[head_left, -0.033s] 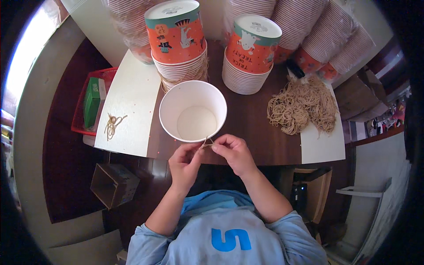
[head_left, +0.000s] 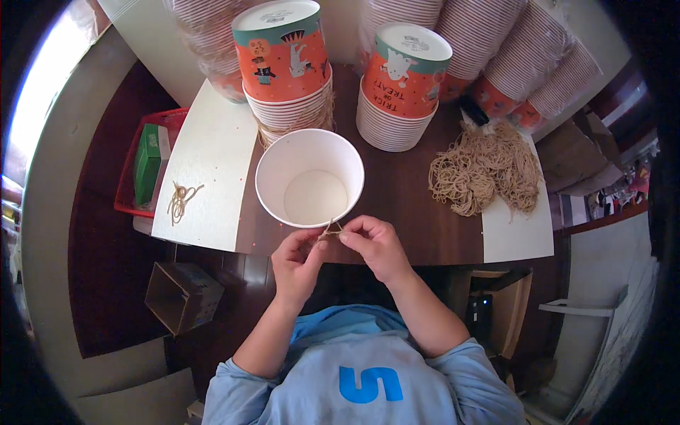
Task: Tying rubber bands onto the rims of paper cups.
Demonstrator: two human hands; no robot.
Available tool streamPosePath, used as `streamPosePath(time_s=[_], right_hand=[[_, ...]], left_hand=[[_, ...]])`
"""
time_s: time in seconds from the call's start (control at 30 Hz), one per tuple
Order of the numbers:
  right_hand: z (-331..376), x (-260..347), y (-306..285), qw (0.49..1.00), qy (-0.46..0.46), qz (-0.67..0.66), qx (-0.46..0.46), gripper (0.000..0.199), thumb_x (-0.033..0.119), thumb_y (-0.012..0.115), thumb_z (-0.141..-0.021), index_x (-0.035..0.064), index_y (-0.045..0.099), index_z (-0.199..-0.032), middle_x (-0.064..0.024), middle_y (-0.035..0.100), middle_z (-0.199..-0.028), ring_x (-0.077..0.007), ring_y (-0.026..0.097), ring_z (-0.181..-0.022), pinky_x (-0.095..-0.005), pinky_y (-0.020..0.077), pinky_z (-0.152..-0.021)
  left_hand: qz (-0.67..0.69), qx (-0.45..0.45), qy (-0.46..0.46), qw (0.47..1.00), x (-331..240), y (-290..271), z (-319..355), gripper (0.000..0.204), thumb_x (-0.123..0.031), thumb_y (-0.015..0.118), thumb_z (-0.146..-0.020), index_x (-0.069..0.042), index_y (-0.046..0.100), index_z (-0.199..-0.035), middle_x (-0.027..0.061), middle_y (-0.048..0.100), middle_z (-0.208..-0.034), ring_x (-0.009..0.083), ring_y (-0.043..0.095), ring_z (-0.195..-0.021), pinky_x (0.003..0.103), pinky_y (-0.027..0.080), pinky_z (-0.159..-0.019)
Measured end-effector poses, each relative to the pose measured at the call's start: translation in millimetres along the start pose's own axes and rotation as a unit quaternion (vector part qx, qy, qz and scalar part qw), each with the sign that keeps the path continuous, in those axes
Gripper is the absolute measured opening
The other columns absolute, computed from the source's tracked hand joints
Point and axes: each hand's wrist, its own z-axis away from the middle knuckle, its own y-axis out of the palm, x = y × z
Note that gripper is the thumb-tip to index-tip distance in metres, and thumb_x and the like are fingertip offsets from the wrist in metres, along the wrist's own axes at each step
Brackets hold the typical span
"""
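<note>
A white-lined paper bucket (head_left: 310, 156) stands mouth-up at the near middle of the table, its outside mostly hidden from me. At its near rim, my left hand (head_left: 296, 263) pinches a thin tan string (head_left: 331, 231) between thumb and forefinger. Opposite it, my right hand (head_left: 375, 246) pinches the same string, which makes a small loop between the fingertips and reaches up to the rim. Whether it is knotted there I cannot make out. Beyond the bucket, a stack of upside-down orange and green buckets (head_left: 282, 67) has tan strings hanging around its lower rims.
Another inverted bucket stack (head_left: 405, 74) stands at the back. A heap of tan strings (head_left: 485, 166) lies on the right, a few loose strings (head_left: 184, 201) on the left. Plastic-wrapped bucket stacks (head_left: 478, 35) line the wall. A red basket (head_left: 126, 177) and a cardboard box (head_left: 185, 297) are at left.
</note>
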Motion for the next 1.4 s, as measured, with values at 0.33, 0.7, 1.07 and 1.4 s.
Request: streamPosePath(time_s=[0.33,0.7,1.07,1.4], right_hand=[[0.8,6.6,-0.7,0.990,-0.061,0.129,0.008,0.011,0.012,0.066,-0.078,0.0017,0.064,-0.081,-0.0064,0.063,-0.077,-0.0129,0.058,-0.070,-0.0271,0.0469,-0.063],[1.4,18.3,-11.7,0.905,-0.220,0.363,-0.037,0.012,0.010,0.070,-0.073,0.0051,0.065,-0.083,-0.0080,0.061,-0.080,-0.0207,0.060,-0.069,-0.0304,0.0476,-0.064],[4.0,28.0,6.0,0.819,-0.370,0.438,-0.019,0.019,0.007,0.070,-0.069,0.0092,0.064,-0.086,-0.0036,0.059,-0.089,-0.0228,0.056,-0.074,-0.0330,0.0456,-0.066],[4.4,33.1,3.2,0.785,-0.410,0.465,-0.007,0.017,0.005,0.070,-0.066,0.0090,0.064,-0.082,-0.0033,0.059,-0.086,-0.0215,0.056,-0.071,-0.0334,0.0423,-0.062]], left_hand=[[0.023,0.039,-0.120,0.992,-11.6,5.0,-5.8,0.018,-0.010,0.064,-0.086,0.004,0.065,-0.098,0.0052,0.066,-0.084,0.0074,0.059,-0.075,0.021,0.047,-0.068],[0.088,0.008,-0.121,0.989,-7.4,2.9,-4.8,0.011,-0.009,0.063,-0.086,0.002,0.066,-0.088,-0.0004,0.063,-0.075,0.0039,0.053,-0.065,0.018,0.043,-0.058],[0.053,0.033,-0.117,0.991,-12.0,1.2,-1.6,0.015,-0.013,0.062,-0.086,0.000,0.067,-0.092,0.0002,0.063,-0.074,0.0045,0.052,-0.060,0.018,0.039,-0.051],[0.159,0.068,-0.221,0.960,-16.8,-8.6,-10.3,0.015,-0.012,0.058,-0.088,0.000,0.067,-0.089,0.0010,0.062,-0.073,0.0057,0.052,-0.060,0.019,0.040,-0.053]])
